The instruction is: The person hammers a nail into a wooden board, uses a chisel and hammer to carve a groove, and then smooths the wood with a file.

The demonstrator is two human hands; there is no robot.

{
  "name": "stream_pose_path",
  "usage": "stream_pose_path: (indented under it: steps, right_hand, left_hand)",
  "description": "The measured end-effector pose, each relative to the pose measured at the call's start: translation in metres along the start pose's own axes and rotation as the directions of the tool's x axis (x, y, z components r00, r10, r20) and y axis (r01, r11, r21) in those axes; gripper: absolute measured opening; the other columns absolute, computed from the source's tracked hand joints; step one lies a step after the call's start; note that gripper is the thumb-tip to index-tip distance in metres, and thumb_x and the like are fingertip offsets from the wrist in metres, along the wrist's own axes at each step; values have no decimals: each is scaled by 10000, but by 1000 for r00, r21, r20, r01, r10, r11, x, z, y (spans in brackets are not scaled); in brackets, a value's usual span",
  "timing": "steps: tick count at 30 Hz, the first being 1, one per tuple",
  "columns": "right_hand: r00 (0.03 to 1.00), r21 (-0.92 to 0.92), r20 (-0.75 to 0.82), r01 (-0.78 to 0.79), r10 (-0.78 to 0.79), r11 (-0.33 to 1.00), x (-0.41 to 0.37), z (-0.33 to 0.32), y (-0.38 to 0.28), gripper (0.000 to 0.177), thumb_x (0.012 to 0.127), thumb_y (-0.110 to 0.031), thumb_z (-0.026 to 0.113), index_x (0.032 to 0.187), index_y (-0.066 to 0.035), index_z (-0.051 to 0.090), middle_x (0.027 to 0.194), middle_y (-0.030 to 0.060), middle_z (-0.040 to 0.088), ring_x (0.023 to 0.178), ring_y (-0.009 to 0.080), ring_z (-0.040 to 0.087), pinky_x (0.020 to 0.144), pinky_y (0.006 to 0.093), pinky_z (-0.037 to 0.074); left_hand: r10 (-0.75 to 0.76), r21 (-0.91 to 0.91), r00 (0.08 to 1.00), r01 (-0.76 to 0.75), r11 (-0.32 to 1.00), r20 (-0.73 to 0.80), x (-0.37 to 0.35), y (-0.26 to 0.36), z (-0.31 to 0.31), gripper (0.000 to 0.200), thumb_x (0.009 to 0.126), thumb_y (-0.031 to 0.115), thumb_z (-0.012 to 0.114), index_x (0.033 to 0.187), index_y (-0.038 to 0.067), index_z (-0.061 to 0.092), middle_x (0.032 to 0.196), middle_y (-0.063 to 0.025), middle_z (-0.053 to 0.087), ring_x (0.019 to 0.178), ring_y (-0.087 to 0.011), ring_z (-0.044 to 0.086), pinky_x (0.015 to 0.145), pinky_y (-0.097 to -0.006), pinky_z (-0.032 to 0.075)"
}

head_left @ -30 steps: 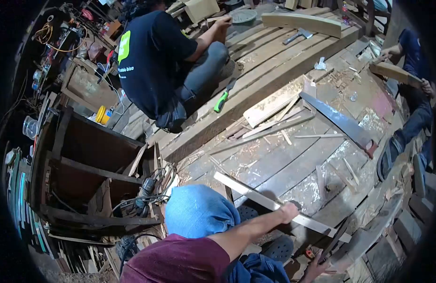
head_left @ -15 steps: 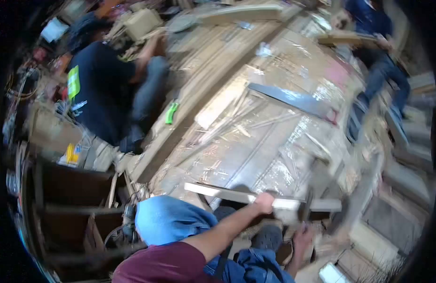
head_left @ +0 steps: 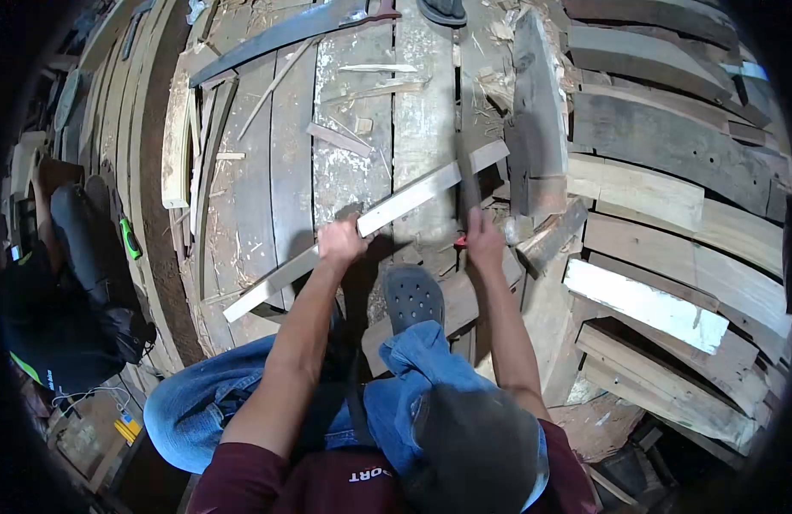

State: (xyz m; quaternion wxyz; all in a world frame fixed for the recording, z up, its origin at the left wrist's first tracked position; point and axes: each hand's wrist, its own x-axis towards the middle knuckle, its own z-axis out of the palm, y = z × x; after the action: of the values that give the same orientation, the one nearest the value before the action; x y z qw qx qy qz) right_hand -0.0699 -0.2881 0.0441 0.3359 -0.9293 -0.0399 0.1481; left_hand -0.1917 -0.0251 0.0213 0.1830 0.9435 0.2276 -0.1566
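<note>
I am now looking straight down. My left hand [head_left: 340, 240] is clenching the long pale wooden strip [head_left: 404, 199] lying across the grey floor planks [head_left: 289, 154]. My right hand [head_left: 484, 236], lower a moment ago, is gripping the red-handled handsaw [head_left: 465, 176], its blade crossing the strip's far right end, so I judge the sawing position set.

Even daylight on the planks [head_left: 276, 171], sharp at centre; fisheye bends the edges, corners go black, left side sits dim, pale board [head_left: 644, 304] glares.

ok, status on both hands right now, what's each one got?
Left hand: closed on the long wood strip.
Right hand: closed on the handle of what looks like a saw.
</note>
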Motion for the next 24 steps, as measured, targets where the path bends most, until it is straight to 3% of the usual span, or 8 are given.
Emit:
stream_pose_path:
  steps: [4,5,8,12,14,19,21,24]
  right_hand:
    - [981,-174,187,77,-43,982,-19,8,-18,445,950,-452,465,1008,-38,616,765,271,635,782,480,613,716,542,488]
    - [933,-393,263,337,-247,855,-34,4,-31,455,948,-462,471,1003,-33,612,804,289,628,825,468,612,734,523,488]
    - [968,-179,249,35,11,983,-13,-13,-24,438,942,-445,493,945,-21,603,848,297,619,875,453,605,752,499,486]
    - [966,-167,-166,172,-199,971,0,4,-2,375,924,-395,539,950,-30,620,795,254,624,771,473,606,673,527,489]
    - [932,-411,270,340,-243,846,-30,5,-6,398,919,-421,531,980,-38,622,771,244,634,741,473,613,665,540,498]
    - [970,276,-57,-212,236,938,31,16,91,380,906,-467,536,980,-102,608,743,236,637,701,449,622,633,529,482]
    - [991,-102,-36,128,-133,986,9,-4,29,399,944,-442,488,948,-58,594,652,256,601,664,464,616,617,553,493]
    - [966,-326,33,255,-258,910,-6,-18,5,423,983,-388,442,830,-20,584,596,270,575,609,477,599,587,562,484]
  left_hand:
    - [-38,-6,998,39,999,55,-1,9,-10,516,743,475,711,1142,155,645,819,-177,699,762,-328,694,718,-465,544]
    - [-37,0,997,37,999,63,-1,9,-12,514,740,468,716,1145,160,645,824,-173,700,767,-327,694,727,-462,543]
    - [-61,5,992,61,998,111,1,11,-14,518,729,453,729,1161,182,639,867,-155,705,815,-325,691,760,-454,540]
    - [-62,16,989,61,998,132,-1,2,-4,495,718,427,734,1132,170,641,875,-153,702,838,-325,685,770,-451,541]
    - [-62,11,985,61,998,163,1,7,-14,471,719,421,732,1099,157,645,868,-156,701,834,-328,684,772,-450,541]
    - [-67,-17,991,70,997,119,-1,10,-15,431,709,391,726,1055,142,662,854,-161,699,820,-337,682,767,-446,543]
    - [-68,-12,992,69,998,110,-4,12,-18,442,712,394,733,1076,155,662,861,-163,699,825,-336,682,770,-445,542]
    - [-64,-14,986,67,998,157,-2,9,-23,445,719,394,740,1101,178,664,869,-165,700,835,-337,681,779,-448,541]
